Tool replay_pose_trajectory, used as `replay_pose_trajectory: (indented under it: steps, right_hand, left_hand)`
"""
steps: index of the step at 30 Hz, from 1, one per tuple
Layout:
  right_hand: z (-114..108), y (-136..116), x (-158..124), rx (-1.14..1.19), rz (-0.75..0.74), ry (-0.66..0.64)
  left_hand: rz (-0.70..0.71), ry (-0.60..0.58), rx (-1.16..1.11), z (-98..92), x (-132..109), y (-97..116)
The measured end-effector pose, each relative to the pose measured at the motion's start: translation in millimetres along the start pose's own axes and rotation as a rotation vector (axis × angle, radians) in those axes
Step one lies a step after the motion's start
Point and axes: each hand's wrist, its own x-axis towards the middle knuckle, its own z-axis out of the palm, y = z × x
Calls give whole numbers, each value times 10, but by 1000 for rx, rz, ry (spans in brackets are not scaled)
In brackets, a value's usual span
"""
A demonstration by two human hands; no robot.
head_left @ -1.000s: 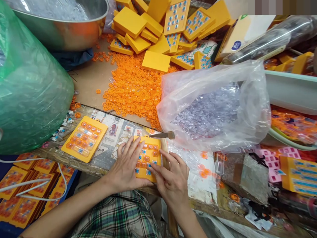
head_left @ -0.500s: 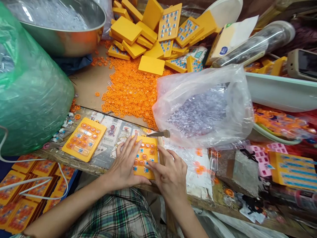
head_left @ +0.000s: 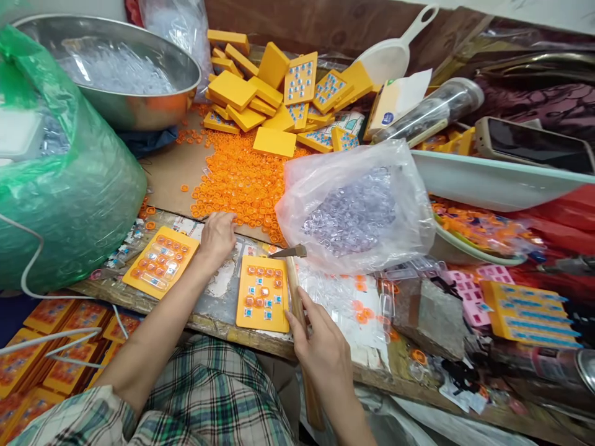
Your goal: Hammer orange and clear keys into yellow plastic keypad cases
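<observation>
My left hand (head_left: 218, 235) is at the near edge of a heap of small orange plastic pieces (head_left: 246, 176), its fingers curled and their tips hidden. A yellow panel (head_left: 263, 317) lies on the bench, partly filled with clear-orange pieces and small blue-and-white squares. Close to its lower right corner, my right hand (head_left: 323, 347) has thumb and index finger apart, over the wooden handle of a hammer (head_left: 296, 279). I see nothing between those fingers. To the left lies a second yellow panel (head_left: 144, 282), covered with rows of orange and clear pieces.
Yellow panels (head_left: 232, 90) are piled at the back. An open plastic bag (head_left: 409, 217) of clear pieces sits right of the heap. On the left stand a green bag (head_left: 88, 210) and a metal bowl (head_left: 186, 93). A phone (head_left: 534, 145) rests on a pale tray (head_left: 478, 179).
My left hand has left the panel and moved up and left to the orange heap. My right hand has drawn back down and right from the panel. The view has shifted.
</observation>
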Motion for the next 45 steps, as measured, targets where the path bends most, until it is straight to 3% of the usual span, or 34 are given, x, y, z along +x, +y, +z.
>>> replay_pose_trajectory:
  steps: [4,8,11,15,19,23,29,32,39,45]
  right_hand:
    - [34,-20,25,67,40,42]
    - [-6,-20,-76,130,-81,130]
    - [-110,-27,-232,143,-131,181]
    - [-279,-37,-509,138,-153,144]
    - [-355,-49,-762,115,-115,89]
    - [-317,-53,-824,26,-179,-13]
    - [-269,-134,-747,235,-77,140]
    - [-264,-181,-772,287,-112,127]
    - [-226,-229,-794,248,-194,-2]
    - [-263,-247,-803,220,-145,111]
  left_hand:
    - [29,-116,-82,-120,-285,39]
    - [37,-193,-99,-182,-652,-60]
    - [90,-166,-72,-134,-822,-146]
    - [172,-88,-107,-70,-917,-174]
    - [175,-84,-199,-110,-999,-119]
    - [169,-129,-323,-233,-1161,-12]
    - [228,-217,-451,-318,-1458,159]
    - [245,-224,-446,-270,-1521,196]
    - [299,-114,-438,-177,-1549,175]
    - [298,-105,-485,-143,-1548,160]
